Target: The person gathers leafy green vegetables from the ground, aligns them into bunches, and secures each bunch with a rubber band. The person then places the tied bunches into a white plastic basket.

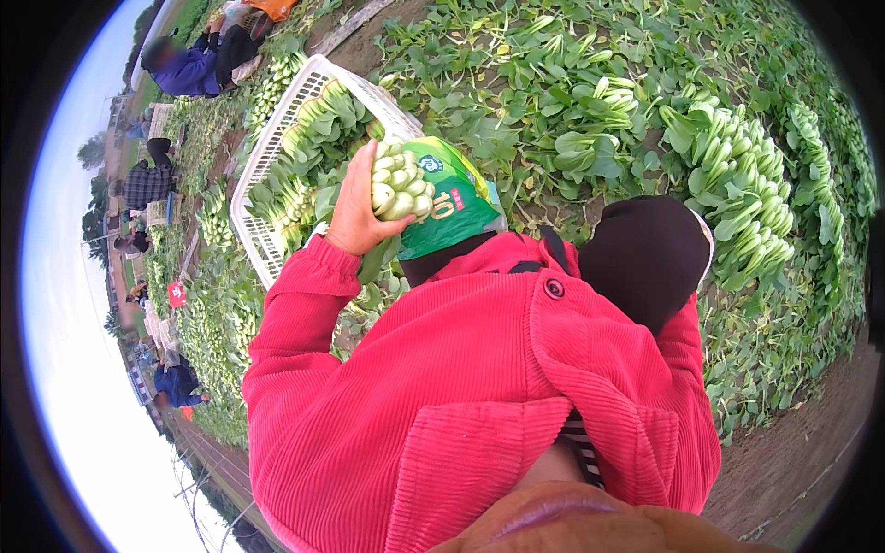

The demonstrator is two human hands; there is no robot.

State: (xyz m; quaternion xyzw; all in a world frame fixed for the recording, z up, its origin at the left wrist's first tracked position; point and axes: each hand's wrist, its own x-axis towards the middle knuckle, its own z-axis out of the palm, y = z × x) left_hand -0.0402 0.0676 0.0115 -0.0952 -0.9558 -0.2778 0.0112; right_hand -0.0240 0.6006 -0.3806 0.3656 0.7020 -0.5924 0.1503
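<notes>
My left hand (359, 200) grips a bundle of bok choy (401, 181), its pale stem ends facing me. The hand is beside the white plastic crate (373, 97), which holds banded bundles of bok choy (325, 128). A green printed plastic bag (449, 200) covers my left knee, touching or just behind the held bundle. My right hand is out of view; that sleeve runs down behind my dark-clad right knee (639, 259). Before me, cut bok choy (740, 166) lies in a long row, with smaller heaps (588, 148) nearer the middle.
Loose leaves (456, 90) cover the ground around the crate. A person in a blue jacket (187, 69) sits beyond the crate at the upper left; several other people are farther along the field. A wooden strip (352, 24) lies past the crate. Bare soil (788, 477) shows at the lower right.
</notes>
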